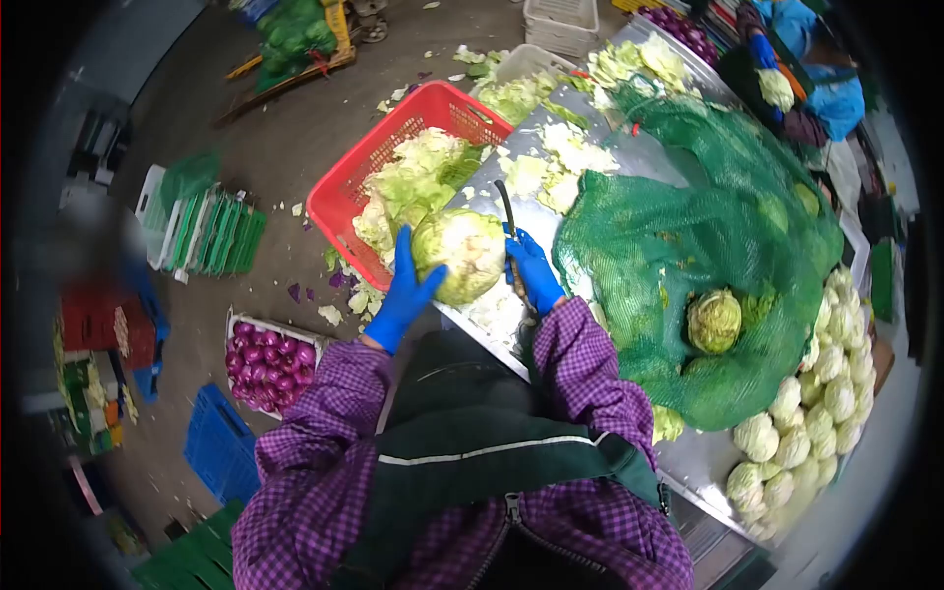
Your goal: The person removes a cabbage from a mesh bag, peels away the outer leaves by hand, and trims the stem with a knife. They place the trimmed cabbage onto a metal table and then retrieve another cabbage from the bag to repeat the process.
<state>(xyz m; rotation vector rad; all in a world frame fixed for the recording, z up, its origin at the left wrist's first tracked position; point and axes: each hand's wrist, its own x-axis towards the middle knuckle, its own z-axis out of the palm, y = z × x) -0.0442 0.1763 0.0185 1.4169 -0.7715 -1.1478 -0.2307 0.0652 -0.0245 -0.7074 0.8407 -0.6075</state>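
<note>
In my gloved left hand (401, 300) I hold a pale green cabbage (460, 258), fingers spread along its left side, over the edge of the metal table (580, 231). My right hand (534, 270), in a blue glove too, is closed on a knife (505, 205), its dark blade pointing up beside the cabbage. Just beyond the cabbage, a red basket (332, 202) holds loose cabbage leaves (423, 167). Green mesh netting (629, 265) spreads over the table to the right, with another cabbage (714, 321) on it.
Many cabbages (831, 388) are piled at the table's right end. On the floor to the left stand a crate of purple onions (270, 359), a blue crate (218, 444) and stacked green crates (211, 236). A co-worker's gloved hand (762, 51) is near a cabbage at upper right.
</note>
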